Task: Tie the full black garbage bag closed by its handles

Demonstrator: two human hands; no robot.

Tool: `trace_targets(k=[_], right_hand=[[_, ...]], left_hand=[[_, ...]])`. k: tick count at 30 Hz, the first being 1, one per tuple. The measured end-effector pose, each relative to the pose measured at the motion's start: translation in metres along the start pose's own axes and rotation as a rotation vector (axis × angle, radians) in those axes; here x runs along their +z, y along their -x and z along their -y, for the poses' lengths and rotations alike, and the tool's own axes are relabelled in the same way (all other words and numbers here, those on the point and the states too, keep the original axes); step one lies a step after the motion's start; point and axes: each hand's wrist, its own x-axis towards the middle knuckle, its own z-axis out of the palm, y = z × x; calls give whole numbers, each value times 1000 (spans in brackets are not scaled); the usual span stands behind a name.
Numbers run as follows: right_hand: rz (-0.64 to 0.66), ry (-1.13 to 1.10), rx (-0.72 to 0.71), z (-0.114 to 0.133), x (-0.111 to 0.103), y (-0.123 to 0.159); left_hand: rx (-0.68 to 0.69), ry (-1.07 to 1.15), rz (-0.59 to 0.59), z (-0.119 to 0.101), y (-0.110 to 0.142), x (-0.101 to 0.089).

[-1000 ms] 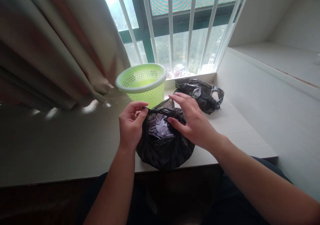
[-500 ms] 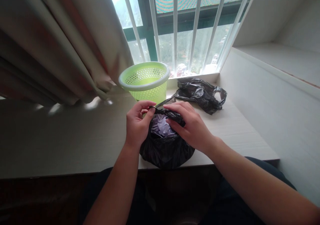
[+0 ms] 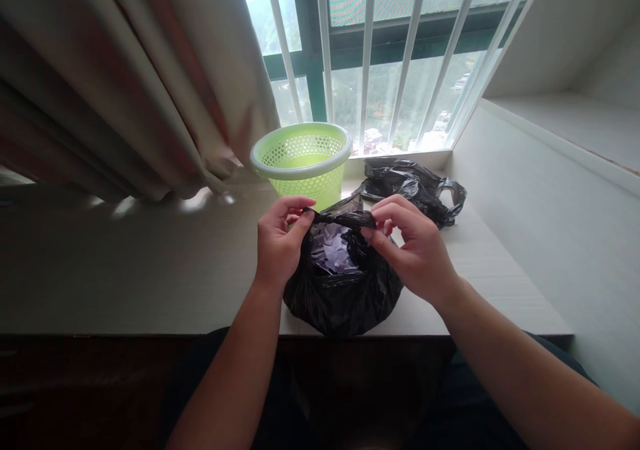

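A full black plastic bag [image 3: 343, 290] sits at the near edge of the white sill [image 3: 150, 277], with pale crumpled paper [image 3: 335, 253] showing through its open top. My left hand [image 3: 277, 247] pinches the left end of the bag's handle strip. Pinching the right end is my right hand [image 3: 420, 250], so the strip is stretched across the bag's mouth between the two hands. Just behind the bag stands a light green perforated basket [image 3: 303, 163], upright and seemingly empty.
A second, crumpled black bag [image 3: 415, 187] lies on the sill at the back right. A beige curtain [image 3: 125, 83] hangs over the sill's left part. White window bars [image 3: 370, 57] close the back, and a white wall with a ledge [image 3: 565, 163] rises on the right.
My right hand has gone from resting with fingers spread over the bag's top to pinching the handle strip and pulling it rightward. My left hand has kept its pinch.
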Motion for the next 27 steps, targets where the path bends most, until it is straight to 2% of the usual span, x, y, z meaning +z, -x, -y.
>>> trace_targets(k=[6, 27], right_hand=[[-23, 28, 84, -5, 0, -1], [-59, 31, 231, -23, -12, -1]], left_hand=[[5, 12, -35, 0, -2, -4], [35, 17, -89, 13, -9, -11]])
